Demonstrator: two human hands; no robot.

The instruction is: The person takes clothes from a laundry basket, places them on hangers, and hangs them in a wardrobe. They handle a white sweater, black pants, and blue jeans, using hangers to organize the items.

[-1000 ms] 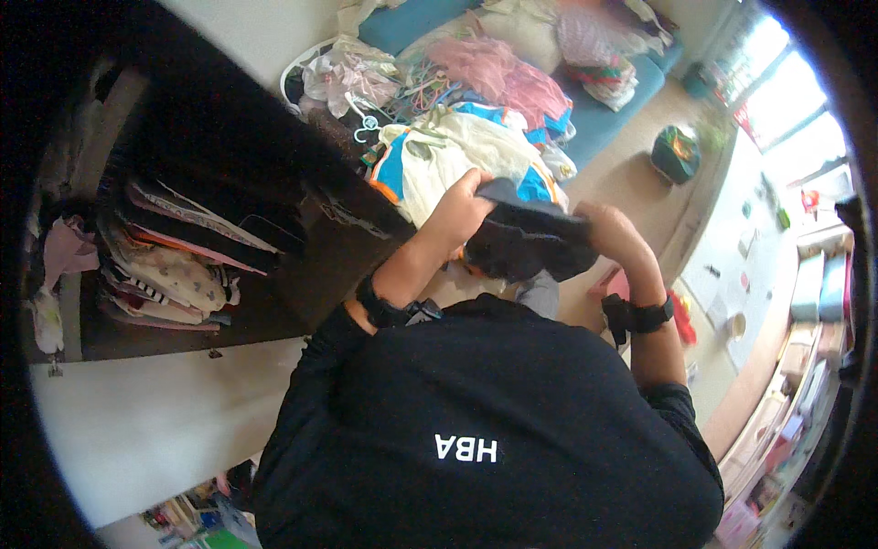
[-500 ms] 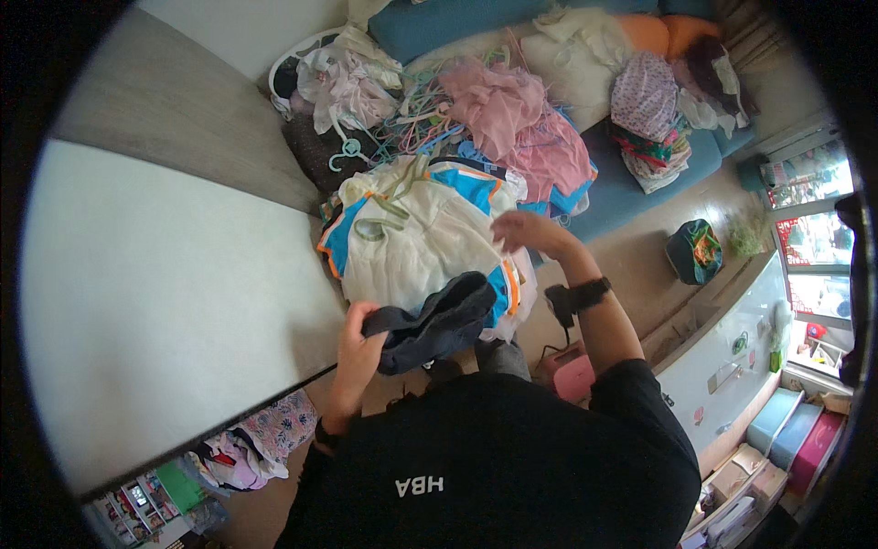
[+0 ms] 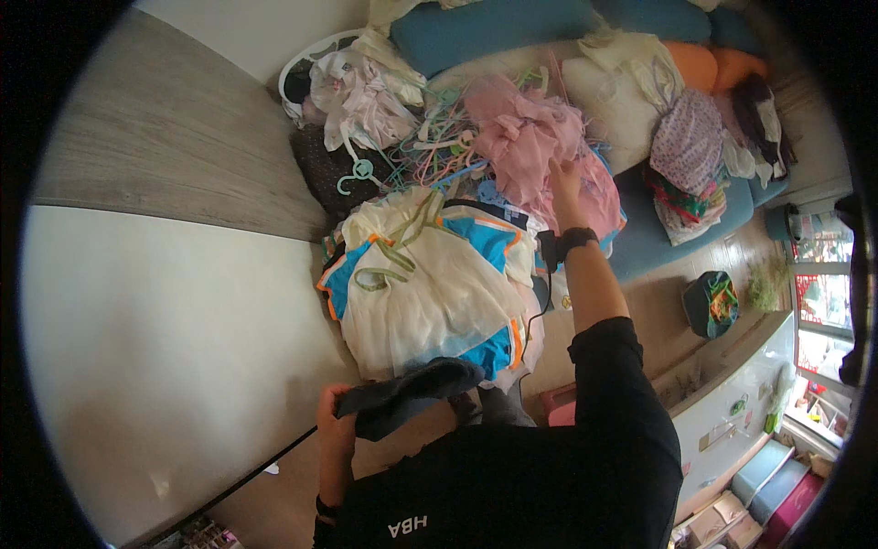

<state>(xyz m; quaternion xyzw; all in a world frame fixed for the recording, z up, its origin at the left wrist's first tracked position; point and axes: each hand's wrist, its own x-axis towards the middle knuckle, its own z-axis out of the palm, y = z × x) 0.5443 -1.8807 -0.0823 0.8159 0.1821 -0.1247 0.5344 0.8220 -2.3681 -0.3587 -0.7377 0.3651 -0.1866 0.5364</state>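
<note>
At the lower centre my left hand [image 3: 337,423] is closed on one end of a dark grey cloth garment [image 3: 407,393], whose exact kind I cannot make out. It hangs at the near edge of a cream dress [image 3: 421,302] with green ties, spread over a blue, white and orange garment [image 3: 485,238]. Farther off, my right hand [image 3: 566,188] reaches onto a heap of pink sheer fabric [image 3: 521,128] and touches it. Its fingertips are partly lost against the cloth, so whether they grip it is unclear.
Behind the dress lies a tangle of hangers [image 3: 444,151], with a pale green hanger [image 3: 358,172] at its left. A blue sofa [image 3: 640,242] holds more piled clothes. A white tabletop [image 3: 174,357] spans the left; a dark green bag [image 3: 711,305] stands on the floor at right.
My right hand has moved away from above the cream dress, forward and right onto the pink fabric. My left hand has lowered toward me with the dark garment. The view has shifted.
</note>
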